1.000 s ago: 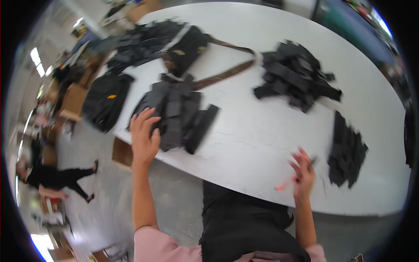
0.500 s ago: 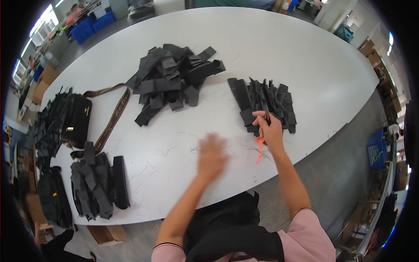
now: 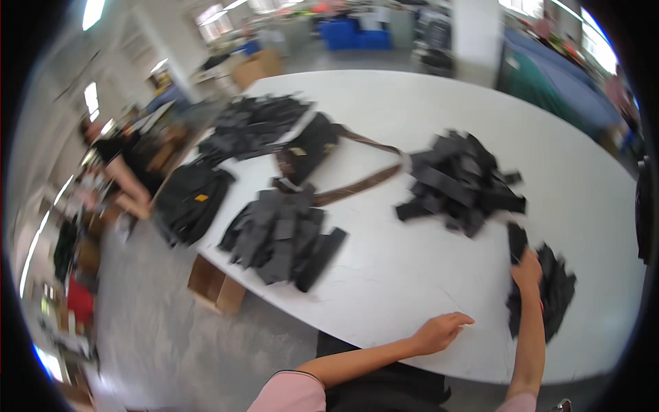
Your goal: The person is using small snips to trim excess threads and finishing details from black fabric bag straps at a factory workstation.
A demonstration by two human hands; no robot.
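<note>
My right hand (image 3: 527, 272) is closed at the near right pile of dark grey fabric strips (image 3: 557, 285). A dark strip (image 3: 517, 242) sticks out just beyond its fingertips. A small dark tool, showing as pointed thread snips half a second ago, is mostly hidden in that hand now. A bit of orange ribbon (image 3: 541, 304) shows beside the right wrist. My left hand (image 3: 439, 333) is over the white table (image 3: 391, 288) near its front edge, fingers curled and thumb against the index finger. Whatever they pinch, if anything, is too small to make out.
More dark strips lie in a loose heap (image 3: 463, 182), a left stack (image 3: 278, 233) and a far-left pile (image 3: 257, 123). Also on the table are a black bag (image 3: 309, 147) with a brown strap (image 3: 364, 184) and a black backpack (image 3: 194, 199). A cardboard box (image 3: 216, 285) and a person (image 3: 127, 161) are beyond the left edge.
The view has swung left, so the table's things appear further right. My left hand, blurred and spread before, is now curled. My right hand stays at the same pile.
</note>
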